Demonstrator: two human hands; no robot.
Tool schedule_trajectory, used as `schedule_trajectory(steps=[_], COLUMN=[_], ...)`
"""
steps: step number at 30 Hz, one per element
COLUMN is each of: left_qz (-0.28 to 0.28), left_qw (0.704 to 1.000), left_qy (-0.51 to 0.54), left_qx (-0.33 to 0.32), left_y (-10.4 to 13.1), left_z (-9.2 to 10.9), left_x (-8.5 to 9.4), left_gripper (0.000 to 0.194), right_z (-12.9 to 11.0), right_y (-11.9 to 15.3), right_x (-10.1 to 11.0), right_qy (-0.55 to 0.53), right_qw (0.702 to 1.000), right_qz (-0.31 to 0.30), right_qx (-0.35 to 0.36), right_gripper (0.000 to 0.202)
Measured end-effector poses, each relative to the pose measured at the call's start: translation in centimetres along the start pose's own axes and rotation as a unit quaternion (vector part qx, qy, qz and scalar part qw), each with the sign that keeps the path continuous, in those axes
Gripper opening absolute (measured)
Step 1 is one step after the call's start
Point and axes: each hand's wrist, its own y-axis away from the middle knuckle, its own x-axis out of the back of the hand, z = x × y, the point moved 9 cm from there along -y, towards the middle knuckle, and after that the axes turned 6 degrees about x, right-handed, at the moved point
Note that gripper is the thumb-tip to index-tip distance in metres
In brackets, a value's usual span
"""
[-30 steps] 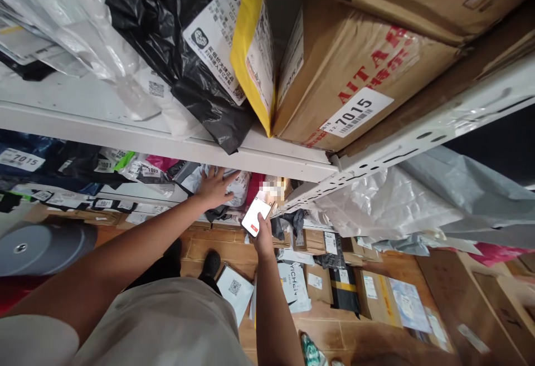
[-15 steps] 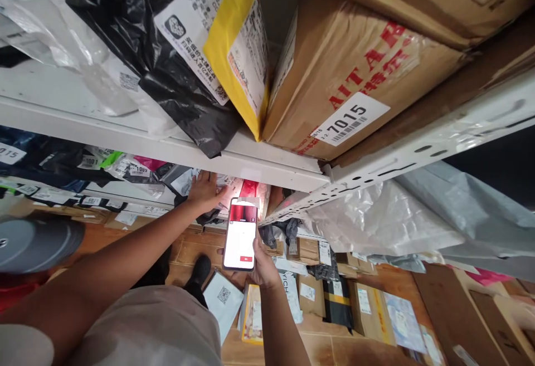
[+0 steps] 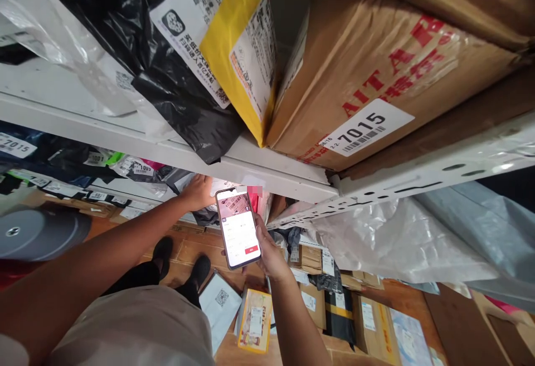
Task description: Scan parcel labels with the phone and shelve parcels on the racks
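Note:
My right hand [image 3: 270,250] is wrapped round a phone [image 3: 238,229], whose lit screen shows a label picture on top and a red button low down. To its left, my left hand [image 3: 199,192] reaches among the packages on the lower shelf, touching a pale labelled package [image 3: 221,186]; its fingertips are partly hidden, and whether they grip anything does not show. A red package [image 3: 254,201] lies behind the top of the phone.
Overhead, the white shelf [image 3: 267,165] holds a black bag [image 3: 167,98], a yellow mailer [image 3: 229,48] and a carton marked 7015 [image 3: 368,76]. Parcels [image 3: 254,321] lie on the floor. A grey round object [image 3: 42,235] stands at left.
The phone has tilted and shifted slightly left; its screen now shows a label instead of red. My left hand's fingers are less spread, and the bright light on the red package has gone.

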Motion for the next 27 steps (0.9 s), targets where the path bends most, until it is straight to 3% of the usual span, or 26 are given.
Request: schedule_trajectory(steps=[7,18,27], left_qz=[-0.024,-0.033,-0.022], left_qw=[1.000,0.999,1.000], left_qy=[-0.001,-0.004,0.003], left_qx=[-0.013,-0.004,-0.011], left_y=[-0.24,-0.38,-0.33], left_z=[0.00,-0.20,-0.23], left_x=[-0.45,-0.87,-0.79], left_gripper=[0.042,0.054,0.048], right_z=[-0.59,-0.32,-0.27], right_y=[0.13,0.12,0.31], right_x=[-0.50,-0.14,-0.07], right_qy=[-0.009,-0.026,-0.020], right_qw=[1.000,0.999,0.999], right_qz=[-0.015,-0.013,-0.014], right_qx=[-0.016,-0.019,-0.023], right_gripper=[0.074,0.072,0.071])
